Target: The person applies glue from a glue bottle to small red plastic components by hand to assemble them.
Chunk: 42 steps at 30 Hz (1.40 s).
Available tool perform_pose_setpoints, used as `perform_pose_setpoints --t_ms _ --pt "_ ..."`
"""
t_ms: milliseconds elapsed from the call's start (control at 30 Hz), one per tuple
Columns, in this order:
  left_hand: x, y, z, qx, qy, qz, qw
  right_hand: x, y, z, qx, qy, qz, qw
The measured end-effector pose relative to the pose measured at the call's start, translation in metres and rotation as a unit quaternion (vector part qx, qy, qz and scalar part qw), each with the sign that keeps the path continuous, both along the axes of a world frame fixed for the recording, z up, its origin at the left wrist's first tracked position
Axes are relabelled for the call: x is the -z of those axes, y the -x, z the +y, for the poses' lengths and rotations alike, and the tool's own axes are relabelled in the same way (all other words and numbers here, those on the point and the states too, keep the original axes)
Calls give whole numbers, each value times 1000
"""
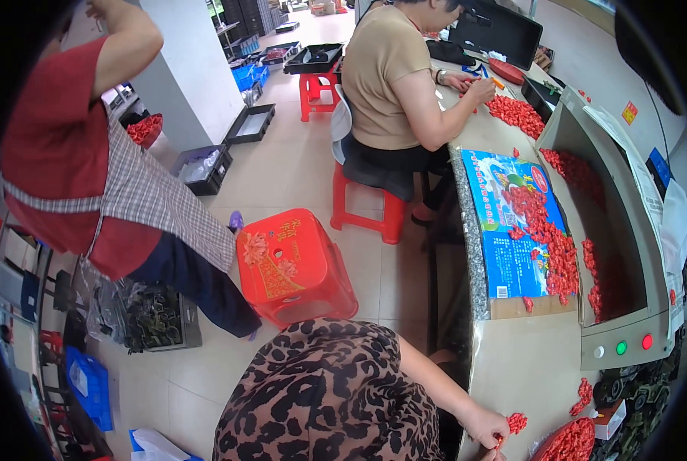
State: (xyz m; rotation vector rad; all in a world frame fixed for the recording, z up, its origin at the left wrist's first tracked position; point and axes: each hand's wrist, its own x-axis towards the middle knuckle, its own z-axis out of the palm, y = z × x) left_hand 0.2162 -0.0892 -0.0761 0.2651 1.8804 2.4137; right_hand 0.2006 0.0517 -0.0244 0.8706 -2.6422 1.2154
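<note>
My left arm, below a leopard-print sleeve point(320, 392), reaches over the workbench at the lower right. My left hand point(482, 425) is closed, its fingertips pinching a small red piece point(499, 439) whose exact kind I cannot make out. Just below, at the picture's lower edge, a sliver of fingers shows, apparently my right hand point(495, 455); the rest is cut off. Beside my left hand lies a little heap of red pieces point(517, 422). A red bowl point(543, 451) full of similar pieces stands to the right.
Along the bench point(512, 353) are a blue printed cardboard sheet point(497, 261) strewn with red pieces and a grey machine point(605, 349) with buttons. A seated co-worker point(389, 69) works farther along. Another person point(59, 169) stands left, near a red stool point(282, 261) and a crate point(159, 319).
</note>
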Motion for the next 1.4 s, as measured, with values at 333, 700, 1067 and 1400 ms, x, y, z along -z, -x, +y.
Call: perform_pose_setpoints --t_ms 333,700,1067,1400 --pt "8 5 2 -84 38 124 988 4 -1 -3 33 4 63 997" --pt "-6 -13 -9 -17 35 18 999 26 2 -1 5 137 -151 979" --pt "-24 -10 -7 27 -40 -109 993 31 16 4 -55 206 -86 973" --pt "-22 -14 -9 25 -39 -145 988 32 14 6 -88 199 -74 973"
